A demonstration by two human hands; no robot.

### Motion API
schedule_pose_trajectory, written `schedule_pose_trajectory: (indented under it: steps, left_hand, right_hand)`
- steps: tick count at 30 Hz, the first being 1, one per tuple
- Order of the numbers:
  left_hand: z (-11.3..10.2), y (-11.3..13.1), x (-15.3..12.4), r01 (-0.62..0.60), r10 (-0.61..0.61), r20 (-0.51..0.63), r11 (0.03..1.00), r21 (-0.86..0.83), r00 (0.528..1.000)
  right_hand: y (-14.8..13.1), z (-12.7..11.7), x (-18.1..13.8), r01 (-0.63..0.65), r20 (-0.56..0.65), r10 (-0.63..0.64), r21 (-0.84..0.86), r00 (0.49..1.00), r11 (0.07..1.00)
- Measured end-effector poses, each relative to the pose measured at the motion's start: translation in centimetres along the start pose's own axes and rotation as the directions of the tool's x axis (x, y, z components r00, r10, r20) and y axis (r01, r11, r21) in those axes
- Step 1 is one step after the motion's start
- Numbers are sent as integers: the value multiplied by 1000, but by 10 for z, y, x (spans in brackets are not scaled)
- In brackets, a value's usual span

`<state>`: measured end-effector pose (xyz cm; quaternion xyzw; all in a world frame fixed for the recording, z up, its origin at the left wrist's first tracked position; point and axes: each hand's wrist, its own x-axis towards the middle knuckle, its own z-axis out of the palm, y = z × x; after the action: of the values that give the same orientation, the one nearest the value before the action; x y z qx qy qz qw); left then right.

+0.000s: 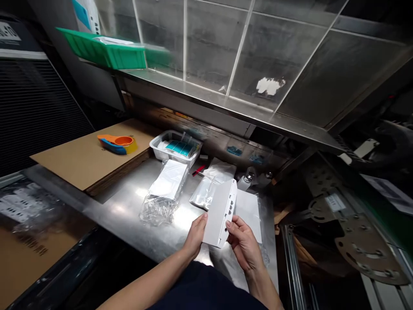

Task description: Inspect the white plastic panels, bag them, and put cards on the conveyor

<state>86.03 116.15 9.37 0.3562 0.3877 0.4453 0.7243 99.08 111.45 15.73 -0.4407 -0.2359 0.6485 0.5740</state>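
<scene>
Between my two hands is a white panel (217,213) with a row of small cut-outs along its right edge, tilted above the metal table. My left hand (195,234) grips its lower left edge, thumb on top. My right hand (242,242) pinches the lower right edge near the cut-outs. Just beyond the panel lie clear plastic bags (206,189). To its right rests a flat white piece (250,211), partly hidden by the panel and my right hand. Left of my hands, a stack of white pieces in clear wrap (168,178) lies on the metal.
A white basket (155,150) with a teal packet stands at the back, near a red pen-like item (198,170) and small bottles (245,181). An orange and blue tape dispenser (118,144) sits on cardboard (80,168). Overhead runs a shelf with a green bin (125,58); machinery (368,254) stands right.
</scene>
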Motion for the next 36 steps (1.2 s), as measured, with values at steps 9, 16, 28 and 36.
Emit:
schedule_pose_trajectory:
  steps: [9, 16, 28, 36]
  left_hand:
    - [-9, -10, 0, 2, 5, -73, 995, 97, 997]
    - [-17, 1, 0, 11, 29, -213, 983, 184, 977]
    - [-15, 6, -5, -47, 99, -201, 967, 250, 975]
    - [-8, 17, -12, -70, 59, 68, 982, 176, 996]
  right_hand:
    - [5, 10, -11, 37, 56, -30, -130, 998, 991]
    - [6, 5, -10, 55, 53, -47, -171, 998, 984]
    - [15, 4, -7, 44, 32, -39, -194, 999, 980]
    - [19, 7, -11, 28, 46, -20, -182, 999, 983]
